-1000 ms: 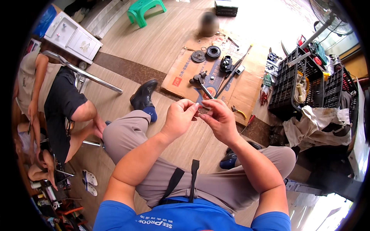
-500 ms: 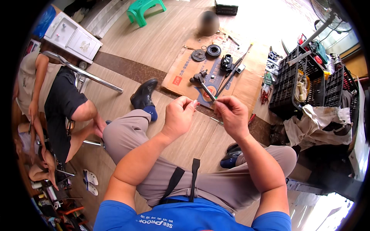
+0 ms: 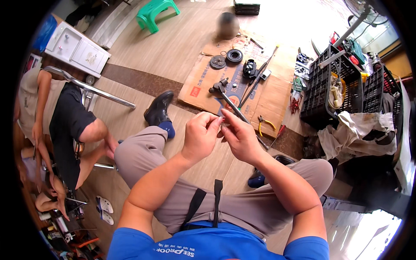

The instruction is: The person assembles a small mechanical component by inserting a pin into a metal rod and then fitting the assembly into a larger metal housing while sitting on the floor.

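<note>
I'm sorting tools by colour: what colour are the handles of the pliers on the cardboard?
The pliers' handles are yellow, best seen in the head view.

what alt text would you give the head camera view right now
A left hand and a right hand are close together; anything between them is too small to make out. Beyond them are a dark rod, yellow-handled pliers and a cardboard sheet bearing a dark ring-shaped part. Black crates stand at right.

The person's left hand in a tight pinch, right hand close beside that grip, forearms below.
</note>
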`<state>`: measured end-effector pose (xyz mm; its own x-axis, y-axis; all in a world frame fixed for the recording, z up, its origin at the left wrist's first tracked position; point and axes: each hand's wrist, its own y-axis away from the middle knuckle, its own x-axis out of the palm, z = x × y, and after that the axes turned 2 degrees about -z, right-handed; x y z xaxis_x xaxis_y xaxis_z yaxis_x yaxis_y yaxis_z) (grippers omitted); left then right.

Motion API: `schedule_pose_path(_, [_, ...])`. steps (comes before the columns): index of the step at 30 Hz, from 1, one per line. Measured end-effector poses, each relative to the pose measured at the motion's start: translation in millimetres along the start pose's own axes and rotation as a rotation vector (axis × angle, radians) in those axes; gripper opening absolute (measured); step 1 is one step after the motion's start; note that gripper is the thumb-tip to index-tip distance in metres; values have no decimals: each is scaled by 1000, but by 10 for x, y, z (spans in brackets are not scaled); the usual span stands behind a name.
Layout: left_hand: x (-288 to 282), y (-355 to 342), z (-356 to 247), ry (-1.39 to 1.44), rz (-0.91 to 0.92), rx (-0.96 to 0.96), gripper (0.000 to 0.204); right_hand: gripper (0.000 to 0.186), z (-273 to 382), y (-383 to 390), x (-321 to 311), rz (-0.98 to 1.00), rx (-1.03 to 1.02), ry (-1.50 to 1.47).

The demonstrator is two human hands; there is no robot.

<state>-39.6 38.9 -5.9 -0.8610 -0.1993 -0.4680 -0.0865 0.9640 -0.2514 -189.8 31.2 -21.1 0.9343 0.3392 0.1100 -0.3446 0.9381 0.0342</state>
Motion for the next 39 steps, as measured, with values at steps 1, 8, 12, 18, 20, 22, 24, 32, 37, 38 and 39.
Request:
schedule_pose_path(1, [12, 16, 16, 110, 27, -110, 14, 35, -52, -18, -7, -26, -48, 120])
schedule_pose_path(8, [-63, -27, 62, 416, 163, -488, 17, 12, 12, 2, 12, -120, -218, 511])
schedule_pose_path(12, [-46, -8, 120, 476, 154, -491, 17, 9, 24, 18, 38, -120, -257, 553])
schedule_pose_path(18, [-7, 15, 122, 150, 70, -281, 14, 9, 108, 24, 13, -136, -268, 566])
schedule_pose_path(20, [-19, 10, 96, 100, 124, -251, 12, 8, 97, -10, -42, -157, -284, 571])
schedule_pose_path(22, [-19, 11, 98, 111, 150, -254, 12, 8, 105, -45, -106, -179, -300, 575])
schedule_pose_path(24, [-22, 12, 99, 120, 177, -256, 12, 7, 128, -73, -156, -169, -246, 574])
schedule_pose_path(32, [-15, 21, 99, 211, 315, -425, 13, 7, 77, -116, -216, -155, -196, 539])
schedule_pose_path(37, [-35, 13, 95, 331, 347, -476, 15, 9, -7, -146, -236, -149, -105, 487])
schedule_pose_path(38, [-46, 3, 83, 411, 352, -497, 15, 9, -53, -154, -237, -149, -108, 487])
schedule_pose_path(39, [-60, -10, 79, 411, 350, -495, 15, 10, -102, -155, -234, -150, -67, 463])
